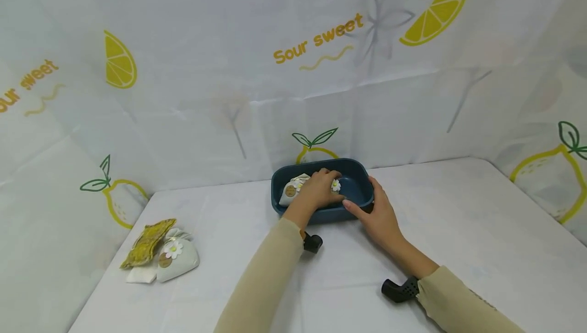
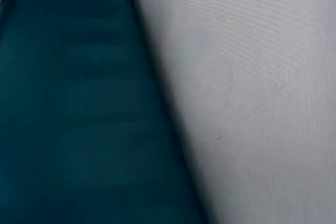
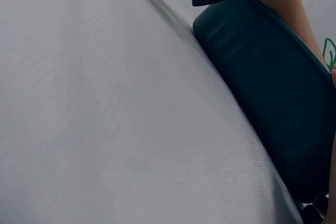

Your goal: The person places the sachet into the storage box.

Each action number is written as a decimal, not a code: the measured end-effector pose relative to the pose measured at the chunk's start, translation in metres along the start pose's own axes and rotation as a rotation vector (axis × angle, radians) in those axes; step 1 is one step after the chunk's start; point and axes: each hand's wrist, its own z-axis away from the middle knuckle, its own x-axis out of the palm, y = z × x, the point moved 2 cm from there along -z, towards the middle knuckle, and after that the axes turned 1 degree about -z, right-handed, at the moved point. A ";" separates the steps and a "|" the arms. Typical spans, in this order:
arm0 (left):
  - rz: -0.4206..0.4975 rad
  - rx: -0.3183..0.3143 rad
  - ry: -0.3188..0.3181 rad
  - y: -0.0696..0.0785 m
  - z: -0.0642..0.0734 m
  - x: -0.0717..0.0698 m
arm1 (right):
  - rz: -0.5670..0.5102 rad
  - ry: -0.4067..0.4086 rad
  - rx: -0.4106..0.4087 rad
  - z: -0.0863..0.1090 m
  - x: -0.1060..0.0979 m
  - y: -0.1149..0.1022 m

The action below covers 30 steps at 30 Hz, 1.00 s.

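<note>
A dark blue rectangular basin point(image 1: 341, 214) stands at the back of the table. My left hand point(image 1: 319, 189) reaches inside it, fingers and thumb curled about a white sachet point(image 1: 336, 185) with a daisy on it; most of this sachet is hidden by the hand. To its left in the basin lies another white sachet point(image 1: 289, 191) with a daisy and a round brown patch. At the right front corner, my right hand point(image 1: 380, 218) grips the basin, thumb at the front rim and fingers round the right end. In the left wrist view, the basin's outer wall point(image 2: 89, 108) fills the left side.
On the table's left side, a yellow patterned pouch point(image 1: 148, 244) leans against a white daisy sachet point(image 1: 178, 257). A white cloth point(image 1: 220, 261) covers the table. Directly behind the basin hangs a lemon-printed curtain point(image 1: 202, 134). Black wrist devices point(image 1: 399, 290) sit on both forearms.
</note>
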 end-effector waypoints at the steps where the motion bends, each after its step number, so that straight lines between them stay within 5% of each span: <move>1: 0.008 0.003 0.007 0.000 0.002 -0.002 | -0.003 -0.001 -0.001 0.000 0.000 -0.001; 17: 0.081 0.092 0.149 -0.012 0.061 -0.071 | 0.009 -0.001 0.001 0.000 -0.001 -0.001; 24: 0.060 0.101 0.228 -0.037 0.088 -0.092 | 0.022 -0.009 -0.002 -0.004 0.001 -0.002; 30: 0.047 0.074 0.268 -0.062 0.122 -0.097 | 0.019 -0.018 0.002 -0.003 0.001 -0.002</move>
